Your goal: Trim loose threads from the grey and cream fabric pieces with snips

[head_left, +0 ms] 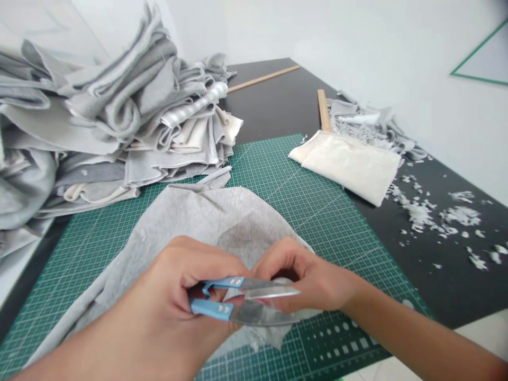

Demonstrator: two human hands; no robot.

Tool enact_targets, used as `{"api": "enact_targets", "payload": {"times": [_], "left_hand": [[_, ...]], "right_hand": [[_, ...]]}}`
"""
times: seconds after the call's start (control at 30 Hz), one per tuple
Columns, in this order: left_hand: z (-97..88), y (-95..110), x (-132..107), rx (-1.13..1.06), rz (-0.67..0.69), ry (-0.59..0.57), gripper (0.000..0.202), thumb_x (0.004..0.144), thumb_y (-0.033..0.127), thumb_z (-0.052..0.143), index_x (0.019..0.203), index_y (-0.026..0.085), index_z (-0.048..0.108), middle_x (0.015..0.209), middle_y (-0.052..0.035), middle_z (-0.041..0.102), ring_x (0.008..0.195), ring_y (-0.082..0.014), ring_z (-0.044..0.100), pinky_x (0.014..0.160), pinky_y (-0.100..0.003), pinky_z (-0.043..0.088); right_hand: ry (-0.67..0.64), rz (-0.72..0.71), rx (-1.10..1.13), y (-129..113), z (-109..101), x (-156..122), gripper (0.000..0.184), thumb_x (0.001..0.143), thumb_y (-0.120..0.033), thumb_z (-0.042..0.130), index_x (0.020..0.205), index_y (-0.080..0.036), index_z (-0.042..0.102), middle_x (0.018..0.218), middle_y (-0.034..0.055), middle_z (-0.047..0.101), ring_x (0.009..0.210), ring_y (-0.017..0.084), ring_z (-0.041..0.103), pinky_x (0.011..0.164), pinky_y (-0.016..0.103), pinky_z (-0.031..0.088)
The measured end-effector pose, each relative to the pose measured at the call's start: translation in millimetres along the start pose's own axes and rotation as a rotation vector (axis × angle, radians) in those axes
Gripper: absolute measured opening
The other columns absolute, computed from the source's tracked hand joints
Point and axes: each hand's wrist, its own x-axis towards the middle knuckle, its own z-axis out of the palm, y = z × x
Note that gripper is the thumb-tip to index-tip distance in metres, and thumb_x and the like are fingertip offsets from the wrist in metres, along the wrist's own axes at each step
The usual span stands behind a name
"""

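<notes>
My left hand (166,296) is wrapped round blue-handled thread snips (254,313), whose two metal blades stand apart and point right. A piece of grey fabric (190,219) spreads under both hands, its lower end ragged. My right hand (313,280) is closed, with its thumb and fingers pinching the fabric behind the blades. The fingertips of both hands meet near the cloth, and the snips partly hide the exact grip. Below them lies a green cutting mat (325,209) with white grid lines.
A tall heap of folded grey and cream fabric (119,106) fills the left side. To the right are a folded cream cloth (349,161), a wooden strip (323,110) and white scraps (423,214) on the black table (270,111). A long wooden stick (264,79) lies farther back.
</notes>
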Motion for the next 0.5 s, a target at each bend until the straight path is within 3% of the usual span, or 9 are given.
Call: {"api": "enact_targets", "payload": {"times": [0.13, 0.27, 0.33, 0.4, 0.5], "left_hand": [[-4.4, 0, 2, -0.054, -0.047, 0.034, 0.013, 0.082, 0.024, 0.071, 0.070, 0.019, 0.067, 0.052, 0.0056, 0.048, 0.047, -0.0066, 0.035, 0.041, -0.017, 0.029], [-15.8, 8, 23, -0.145, -0.033, 0.276, 0.014, 0.084, 0.029, 0.072, 0.074, 0.020, 0.070, 0.058, 0.0030, 0.055, 0.052, -0.0082, 0.045, 0.045, -0.018, 0.035], [-17.9, 19, 44, -0.193, 0.006, 0.371, 0.014, 0.081, 0.030, 0.076, 0.075, 0.019, 0.071, 0.056, 0.0034, 0.052, 0.051, -0.0074, 0.042, 0.045, -0.018, 0.033], [-13.0, 33, 74, -0.223, 0.030, 0.391, 0.017, 0.076, 0.029, 0.080, 0.069, 0.017, 0.070, 0.052, 0.0051, 0.047, 0.048, -0.0053, 0.038, 0.045, -0.019, 0.031], [9.8, 57, 125, -0.229, 0.065, 0.372, 0.022, 0.074, 0.030, 0.080, 0.067, 0.013, 0.068, 0.052, 0.0062, 0.042, 0.047, -0.0034, 0.032, 0.048, -0.020, 0.028]], "right_hand": [[0.057, 0.029, -0.006, -1, -1, 1, 0.013, 0.077, -0.023, 0.078, 0.076, -0.011, 0.074, 0.059, -0.0053, 0.057, 0.054, 0.006, 0.046, 0.061, 0.021, 0.044], [0.069, 0.058, -0.130, -3, -2, 4, 0.021, 0.073, -0.031, 0.082, 0.068, -0.013, 0.072, 0.058, -0.0058, 0.057, 0.056, 0.007, 0.049, 0.061, 0.022, 0.044], [0.074, 0.073, -0.141, -3, -2, 6, 0.025, 0.070, -0.034, 0.084, 0.064, -0.014, 0.070, 0.057, -0.0062, 0.057, 0.055, 0.007, 0.048, 0.061, 0.022, 0.044], [0.124, 0.077, -0.129, 0, -3, 7, 0.028, 0.070, -0.039, 0.084, 0.064, -0.015, 0.070, 0.058, -0.0053, 0.058, 0.056, 0.008, 0.050, 0.062, 0.022, 0.045], [0.233, 0.073, -0.172, 6, -5, 9, 0.032, 0.074, -0.045, 0.077, 0.073, -0.014, 0.071, 0.068, -0.0006, 0.065, 0.066, 0.012, 0.059, 0.069, 0.026, 0.049]]}}
